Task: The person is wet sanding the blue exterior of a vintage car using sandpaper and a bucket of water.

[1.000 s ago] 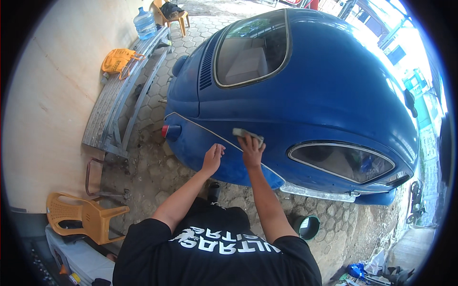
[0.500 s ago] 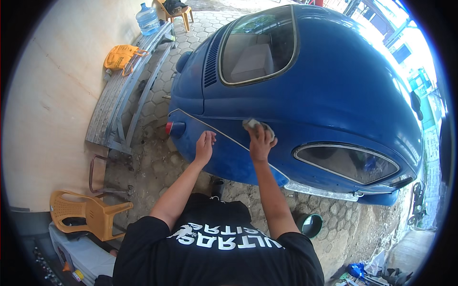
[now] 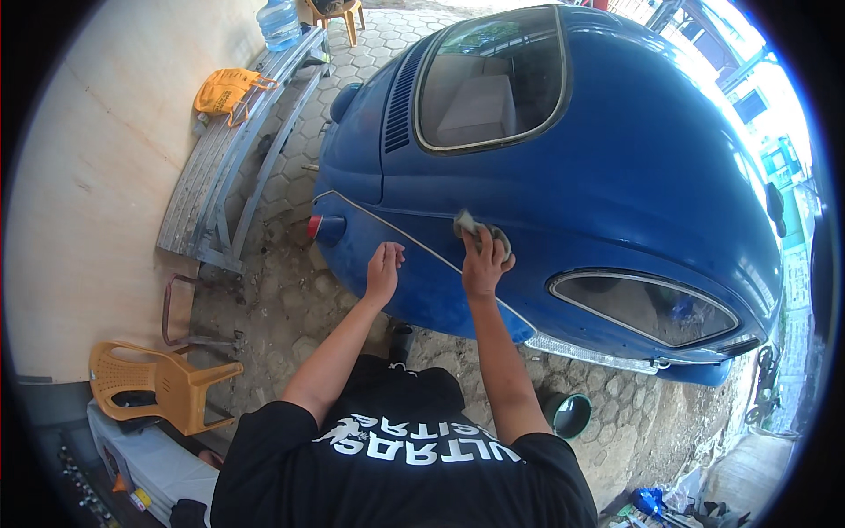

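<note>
A rounded blue car fills the middle and right of the view. My right hand presses a crumpled greyish cloth against its body, above the trim line of the rear fender and left of the side window. The fingers lie over the cloth and hide part of it. My left hand hovers in front of the fender, its fingers curled in and nothing seen in them. A red-lensed tail light juts out to its left.
A grey slatted bench along the left wall bears a yellow bag and a blue water jug. An orange plastic chair stands at lower left. A dark green bucket sits on the paving to my right.
My right hand and the cloth have shifted slightly to the right over the blue panel. The left hand has barely moved. The whole view has tilted a little.
</note>
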### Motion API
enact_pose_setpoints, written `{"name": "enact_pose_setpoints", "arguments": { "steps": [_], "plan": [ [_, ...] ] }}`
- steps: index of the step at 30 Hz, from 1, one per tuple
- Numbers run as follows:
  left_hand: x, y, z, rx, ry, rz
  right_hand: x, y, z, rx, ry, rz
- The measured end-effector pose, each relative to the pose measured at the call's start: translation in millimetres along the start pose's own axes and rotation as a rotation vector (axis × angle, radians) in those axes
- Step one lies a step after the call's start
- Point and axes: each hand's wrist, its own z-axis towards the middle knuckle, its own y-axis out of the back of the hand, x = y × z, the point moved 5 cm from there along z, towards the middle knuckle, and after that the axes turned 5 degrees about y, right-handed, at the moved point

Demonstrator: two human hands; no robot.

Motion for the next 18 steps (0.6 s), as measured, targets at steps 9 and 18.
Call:
{"name": "enact_pose_setpoints", "arguments": {
  "steps": [9,18],
  "plan": [
    [5.2,-11.4,-0.6,0.053,-0.014,-0.044,40.7,-58.3,-60.4,0.493,0.340,0.143],
    [14.2,-11.2,-2.6,-0.030,0.022,-0.132,37.2,-66.7,-57.2,0.483,0.294,0.060]
  ]
}}
